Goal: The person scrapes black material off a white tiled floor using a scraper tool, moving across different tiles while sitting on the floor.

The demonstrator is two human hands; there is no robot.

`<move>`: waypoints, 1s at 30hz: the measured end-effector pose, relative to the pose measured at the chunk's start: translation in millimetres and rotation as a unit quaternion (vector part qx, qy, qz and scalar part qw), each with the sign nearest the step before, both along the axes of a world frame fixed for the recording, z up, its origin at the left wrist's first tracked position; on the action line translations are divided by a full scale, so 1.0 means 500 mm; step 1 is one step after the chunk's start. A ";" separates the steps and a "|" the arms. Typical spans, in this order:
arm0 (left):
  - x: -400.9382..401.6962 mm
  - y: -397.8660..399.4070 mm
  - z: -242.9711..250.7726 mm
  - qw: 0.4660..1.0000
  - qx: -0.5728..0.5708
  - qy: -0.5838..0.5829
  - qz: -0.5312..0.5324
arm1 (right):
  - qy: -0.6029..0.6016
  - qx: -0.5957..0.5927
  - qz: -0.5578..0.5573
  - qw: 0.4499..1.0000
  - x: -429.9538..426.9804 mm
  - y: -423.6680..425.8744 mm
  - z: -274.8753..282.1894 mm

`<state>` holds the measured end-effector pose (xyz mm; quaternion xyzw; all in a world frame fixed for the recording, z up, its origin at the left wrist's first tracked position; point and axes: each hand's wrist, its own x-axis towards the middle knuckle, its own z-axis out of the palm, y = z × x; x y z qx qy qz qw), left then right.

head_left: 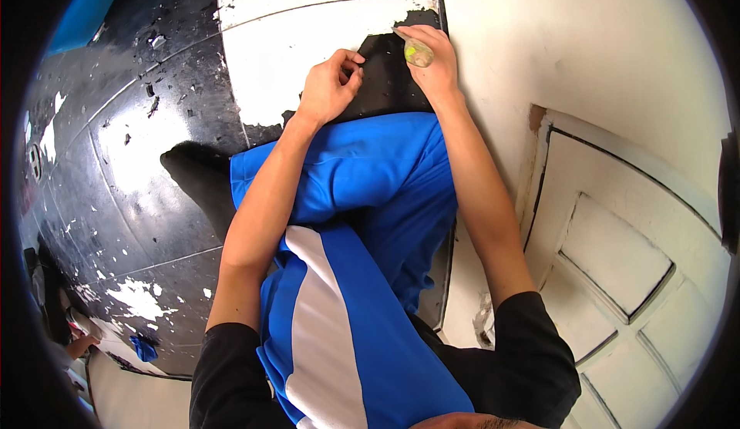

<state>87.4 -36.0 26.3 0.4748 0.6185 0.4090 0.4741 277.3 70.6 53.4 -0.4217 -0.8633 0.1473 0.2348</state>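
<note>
My right hand (430,62) grips a hand tool with a translucent, yellowish handle (418,53). Its thin metal end (400,33) points at the ragged border between a black surface layer (387,76) and a bare white floor tile (289,53). What shape the tip has is too small to tell. Left of the tool, my left hand (329,85) hovers over that same border, fingers loosely curled and nothing visible between thumb and forefinger. Just below both hands is my bent knee in blue trousers (370,157).
A cream wall (520,36) with a panelled door (618,255) rises close on the right. Black flakes (152,105) lie on the dark floor (191,215). A blue cloth (143,348) and another person's hand (84,345) are at lower left. My foot in a black sock (196,174) extends leftward.
</note>
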 end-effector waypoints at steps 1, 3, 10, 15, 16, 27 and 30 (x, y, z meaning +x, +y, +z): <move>0.002 0.000 0.001 1.000 0.000 -0.001 -0.002 | -0.004 0.007 -0.010 1.000 -0.003 0.003 -0.004; 0.001 -0.001 0.002 1.000 -0.004 -0.011 0.001 | -0.013 0.016 -0.006 1.000 0.000 0.003 -0.006; 0.000 -0.002 -0.003 1.000 0.001 -0.015 0.001 | -0.034 0.010 -0.040 0.999 -0.015 0.003 0.001; 0.003 0.001 -0.002 1.000 0.001 -0.007 -0.002 | 0.042 -0.033 -0.072 0.996 -0.017 0.007 -0.011; 0.003 0.000 -0.003 1.000 0.000 -0.007 -0.002 | 0.006 -0.034 -0.106 0.994 -0.015 0.017 -0.012; -0.002 -0.002 0.007 1.000 -0.012 -0.021 -0.002 | 0.017 -0.038 -0.135 0.990 -0.018 0.029 -0.014; 0.003 -0.003 0.001 1.000 -0.002 -0.015 0.000 | -0.006 -0.071 -0.146 0.987 -0.009 0.022 -0.004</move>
